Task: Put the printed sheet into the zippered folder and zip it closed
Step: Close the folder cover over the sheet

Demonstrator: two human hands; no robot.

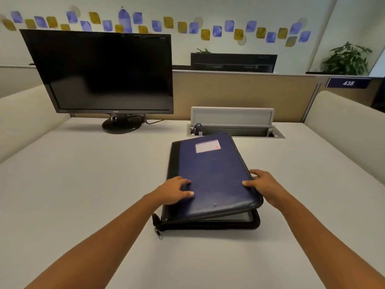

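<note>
A blue zippered folder (214, 176) with black edging and a white label lies on the white desk, its cover lowered but slightly ajar on the right and front. A pale edge of the printed sheet (227, 218) shows in the gap. My left hand (174, 192) rests on the cover's left part, fingers bent against it. My right hand (263, 184) holds the cover's right edge, thumb on top and fingers under the rim. The zipper pull (158, 233) hangs loose at the folder's near left corner, with the zip undone.
A dark monitor (104, 74) stands at the back left on its round base. Behind the folder, an open cable hatch (233, 126) with a raised lid is set into the desk. Beige partitions enclose the desk (83, 184) on three sides.
</note>
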